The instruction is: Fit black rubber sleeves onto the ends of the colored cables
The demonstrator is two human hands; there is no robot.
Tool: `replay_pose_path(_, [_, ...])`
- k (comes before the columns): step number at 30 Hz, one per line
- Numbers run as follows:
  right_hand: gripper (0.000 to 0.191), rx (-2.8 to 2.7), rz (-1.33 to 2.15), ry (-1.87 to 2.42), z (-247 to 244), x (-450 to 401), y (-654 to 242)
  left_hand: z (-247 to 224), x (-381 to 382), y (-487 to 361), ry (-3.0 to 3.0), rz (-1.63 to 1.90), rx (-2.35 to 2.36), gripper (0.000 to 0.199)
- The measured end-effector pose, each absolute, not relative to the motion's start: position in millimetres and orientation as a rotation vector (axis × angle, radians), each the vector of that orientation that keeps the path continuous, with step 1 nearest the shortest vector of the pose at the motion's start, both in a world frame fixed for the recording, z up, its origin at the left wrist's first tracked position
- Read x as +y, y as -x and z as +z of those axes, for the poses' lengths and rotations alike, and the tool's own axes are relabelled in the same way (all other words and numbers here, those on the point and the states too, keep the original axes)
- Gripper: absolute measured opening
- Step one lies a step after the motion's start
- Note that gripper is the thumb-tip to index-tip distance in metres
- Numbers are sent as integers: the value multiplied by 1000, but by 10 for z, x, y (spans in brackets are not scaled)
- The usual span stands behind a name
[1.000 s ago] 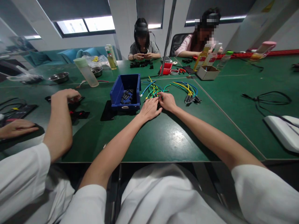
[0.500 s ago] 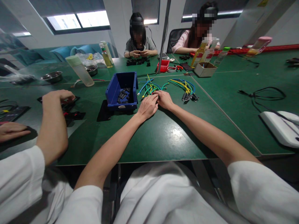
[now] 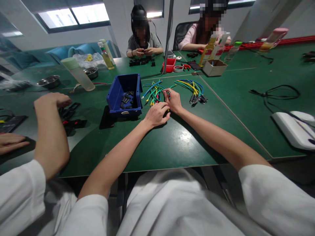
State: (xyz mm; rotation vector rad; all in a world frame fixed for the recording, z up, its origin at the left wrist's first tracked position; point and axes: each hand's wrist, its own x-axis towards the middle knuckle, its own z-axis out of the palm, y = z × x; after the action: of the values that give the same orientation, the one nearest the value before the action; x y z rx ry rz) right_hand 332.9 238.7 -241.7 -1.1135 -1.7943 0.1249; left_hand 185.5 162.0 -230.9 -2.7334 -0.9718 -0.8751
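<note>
Both the left hand (image 3: 157, 114) and the right hand (image 3: 173, 101) curl close together at the near end of loose wires (image 3: 154, 91) lying on the worktop (image 3: 183, 137) between a blue bin (image 3: 113, 94) and a black-ended bundle (image 3: 194, 91); whether the fingers clamp anything, I cannot tell.

The blue bin (image 3: 134, 110) blocks leftward passage; green tabletop (image 3: 231, 88) right of the wire bundle (image 3: 194, 87) lies open.
</note>
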Motion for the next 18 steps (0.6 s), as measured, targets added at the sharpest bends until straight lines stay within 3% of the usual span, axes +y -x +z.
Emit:
replay_pose_path(12, [48, -1577, 433, 1119, -2336, 2343, -3347, -2254, 1661, -1963, 2858, -535, -1105, 35])
replay_pose_path(18, [46, -1611, 449, 1101, -2334, 2352, -3357, -2283, 1795, -2076, 2790, -461, -1194, 31])
